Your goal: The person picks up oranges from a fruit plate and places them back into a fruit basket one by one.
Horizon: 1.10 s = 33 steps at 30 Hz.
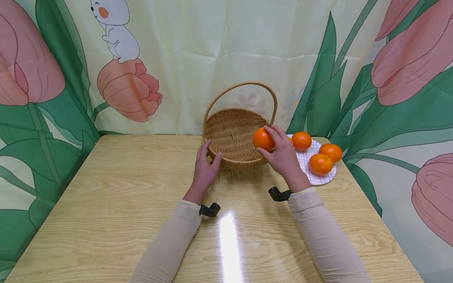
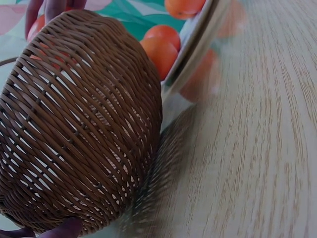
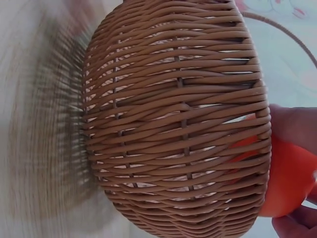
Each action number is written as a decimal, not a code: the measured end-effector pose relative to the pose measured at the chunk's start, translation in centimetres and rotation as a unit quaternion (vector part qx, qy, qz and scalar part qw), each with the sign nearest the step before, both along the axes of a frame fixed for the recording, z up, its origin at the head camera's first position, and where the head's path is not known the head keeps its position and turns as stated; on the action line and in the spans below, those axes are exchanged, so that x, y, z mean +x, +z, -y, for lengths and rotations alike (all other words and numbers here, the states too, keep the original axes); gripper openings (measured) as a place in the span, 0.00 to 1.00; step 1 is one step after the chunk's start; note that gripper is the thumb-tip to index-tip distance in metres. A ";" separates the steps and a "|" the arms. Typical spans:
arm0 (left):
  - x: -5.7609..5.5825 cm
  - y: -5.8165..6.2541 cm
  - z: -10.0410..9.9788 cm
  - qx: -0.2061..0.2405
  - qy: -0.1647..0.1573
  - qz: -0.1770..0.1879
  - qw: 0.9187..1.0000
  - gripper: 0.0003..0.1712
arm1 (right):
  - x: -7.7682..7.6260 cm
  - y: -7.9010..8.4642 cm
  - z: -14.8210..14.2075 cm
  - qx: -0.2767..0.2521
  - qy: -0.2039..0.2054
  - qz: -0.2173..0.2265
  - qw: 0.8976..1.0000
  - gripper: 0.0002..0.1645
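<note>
A woven wicker basket (image 1: 233,135) with a tall hoop handle stands near the back of the table, its hollow facing up and toward me. My left hand (image 1: 206,167) rests on its front left rim, thumb and fingers spread; fingertips (image 2: 64,229) show low against the weave in the left wrist view. With thumb and fingers, my right hand (image 1: 283,155) grips a shiny orange (image 1: 263,139) at the basket's right rim. Through gaps in the weave, part of that orange (image 3: 290,181) shows in the right wrist view. The basket's inside shows bare wicker.
Right of the basket, several more oranges (image 1: 320,164) sit on a white plate with a grid pattern (image 1: 322,180); my right hand partly hides one. A floral curtain (image 1: 184,78) hangs behind the wooden table (image 1: 116,188). Each wrist wears a black camera mount (image 1: 209,210).
</note>
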<state>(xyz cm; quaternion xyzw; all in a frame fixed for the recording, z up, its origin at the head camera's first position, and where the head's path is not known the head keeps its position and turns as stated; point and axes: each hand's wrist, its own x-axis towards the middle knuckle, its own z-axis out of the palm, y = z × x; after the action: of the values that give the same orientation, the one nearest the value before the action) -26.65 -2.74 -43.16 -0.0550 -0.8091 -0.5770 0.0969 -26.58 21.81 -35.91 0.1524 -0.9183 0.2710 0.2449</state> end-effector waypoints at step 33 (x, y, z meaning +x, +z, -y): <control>-0.2 -0.4 -0.1 0.008 0.009 0.007 1.000 0.35 | 0.1 -0.4 0.2 0.026 0.013 0.024 0.999 0.26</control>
<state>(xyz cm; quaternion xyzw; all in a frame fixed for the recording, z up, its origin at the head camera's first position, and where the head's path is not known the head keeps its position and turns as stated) -26.88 -2.65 -43.53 -0.0434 -0.8056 -0.5828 0.0971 -26.52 21.63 -36.27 0.1643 -0.9286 0.2540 0.2150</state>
